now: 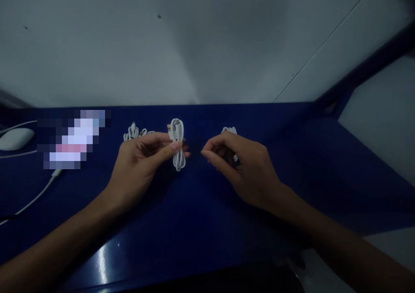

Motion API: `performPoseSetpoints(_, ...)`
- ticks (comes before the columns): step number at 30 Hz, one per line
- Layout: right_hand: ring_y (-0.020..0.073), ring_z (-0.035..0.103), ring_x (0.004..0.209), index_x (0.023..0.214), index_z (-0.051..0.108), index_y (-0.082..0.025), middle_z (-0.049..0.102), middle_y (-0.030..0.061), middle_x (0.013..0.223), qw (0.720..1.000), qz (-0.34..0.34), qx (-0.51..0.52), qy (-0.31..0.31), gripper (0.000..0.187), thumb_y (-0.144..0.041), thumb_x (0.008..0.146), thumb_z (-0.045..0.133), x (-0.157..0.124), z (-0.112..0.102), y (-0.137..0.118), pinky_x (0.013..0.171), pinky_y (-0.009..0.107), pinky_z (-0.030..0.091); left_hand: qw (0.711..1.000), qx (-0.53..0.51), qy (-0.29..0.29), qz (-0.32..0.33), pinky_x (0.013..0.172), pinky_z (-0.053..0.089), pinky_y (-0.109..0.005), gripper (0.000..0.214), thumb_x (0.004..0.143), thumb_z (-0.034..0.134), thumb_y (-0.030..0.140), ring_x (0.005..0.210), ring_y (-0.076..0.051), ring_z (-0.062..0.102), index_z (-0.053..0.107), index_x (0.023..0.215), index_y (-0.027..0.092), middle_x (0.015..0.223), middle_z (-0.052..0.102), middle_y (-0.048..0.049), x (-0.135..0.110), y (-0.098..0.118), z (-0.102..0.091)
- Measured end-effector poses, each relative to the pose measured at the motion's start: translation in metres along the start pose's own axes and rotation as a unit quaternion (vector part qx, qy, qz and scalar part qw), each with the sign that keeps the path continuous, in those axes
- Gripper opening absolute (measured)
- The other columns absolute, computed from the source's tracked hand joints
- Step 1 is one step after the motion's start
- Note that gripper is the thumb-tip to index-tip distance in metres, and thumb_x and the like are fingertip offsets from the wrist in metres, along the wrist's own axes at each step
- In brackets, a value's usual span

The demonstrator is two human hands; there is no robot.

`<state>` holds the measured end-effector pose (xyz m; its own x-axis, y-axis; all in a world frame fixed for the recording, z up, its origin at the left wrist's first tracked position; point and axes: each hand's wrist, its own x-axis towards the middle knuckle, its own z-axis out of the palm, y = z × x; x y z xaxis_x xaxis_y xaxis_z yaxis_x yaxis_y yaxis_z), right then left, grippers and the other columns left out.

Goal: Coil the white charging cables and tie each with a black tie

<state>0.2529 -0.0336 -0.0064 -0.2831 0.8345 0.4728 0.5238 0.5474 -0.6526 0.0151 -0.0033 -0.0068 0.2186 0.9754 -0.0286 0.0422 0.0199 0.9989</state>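
Observation:
A coiled white USB cable (pixel 178 154) stands upright between the thumb and fingers of my left hand (pixel 139 159), above the blue table. Its metal plug sticks out at the upper left of the bundle. Just to the right, apart from that cable, is my right hand (pixel 246 159), thumb and index fingertip pinched together; whether something small is between them cannot be made out. Behind my left hand lie more coiled white cables (pixel 132 133), partly covered by it. Another white cable bundle (pixel 229 130) is mostly hidden behind my right hand.
On the left of the blue table (pixel 194 223) lie a white computer mouse (pixel 17 139) and a blurred-out, bright phone-like object (pixel 76 139) with a white cord (pixel 39 195) plugged in. A pale wall (pixel 181 46) rises behind the table, and a blue frame (pixel 363 76) stands at right.

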Motion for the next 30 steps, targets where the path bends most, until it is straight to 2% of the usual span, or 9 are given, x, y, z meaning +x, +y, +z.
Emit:
performPoseSetpoints(7,0.0147,0.071,0.075,0.105,0.072,-0.022,0.078,0.0001,0.092,1.000,-0.002,0.020,-0.007,0.007,-0.021,0.111,0.069,-0.002,0.001,-0.003,0.066,0.030,0.055,1.000,-0.016,0.005,-0.004,0.093,0.066,-0.031,0.022,0.097,0.090,0.041,0.098,-0.024,0.086,0.089,0.108,0.022,0.107,0.090,-0.0083,0.001,-0.002,0.002)
performPoseSetpoints(13,0.0157,0.069,0.074,0.105,0.071,-0.023,0.079,0.0012,0.094,0.998,-0.017,-0.026,0.047,0.009,-0.021,0.113,0.067,-0.001,0.001,-0.003,0.068,0.032,0.055,1.000,0.001,0.002,0.009,0.093,0.067,-0.033,0.016,0.093,0.094,0.036,0.096,-0.025,0.086,0.089,0.101,0.023,0.100,0.090,-0.0064,-0.001,0.005,0.006)
performPoseSetpoints(19,0.0163,0.069,0.077,0.103,0.069,-0.024,0.078,0.0017,0.096,0.996,0.004,-0.039,0.084,0.011,-0.020,0.113,0.065,0.003,-0.002,-0.003,0.072,0.034,0.055,0.999,0.015,-0.023,0.019,0.097,0.069,-0.036,0.016,0.097,0.089,0.037,0.096,-0.027,0.087,0.090,0.104,0.023,0.098,0.090,-0.0080,-0.003,0.008,0.006)
performPoseSetpoints(24,0.0160,0.070,0.080,0.105,0.071,-0.023,0.078,0.0007,0.097,0.997,0.035,-0.003,0.068,0.008,-0.022,0.113,0.070,0.004,-0.008,0.001,0.073,0.032,0.055,0.999,-0.035,-0.033,0.014,0.094,0.070,-0.032,0.014,0.097,0.091,0.034,0.092,-0.024,0.087,0.090,0.105,0.023,0.099,0.090,-0.0070,-0.003,0.005,0.004)
performPoseSetpoints(30,0.0148,0.072,0.078,0.102,0.073,-0.021,0.080,-0.0005,0.094,0.991,-0.052,-0.081,0.090,0.012,-0.011,0.108,0.074,0.006,-0.005,0.009,0.074,0.030,0.056,0.998,-0.058,-0.021,-0.001,0.093,0.069,-0.027,0.014,0.097,0.091,0.034,0.092,-0.021,0.087,0.091,0.107,0.024,0.096,0.089,-0.0059,-0.003,0.004,0.004)
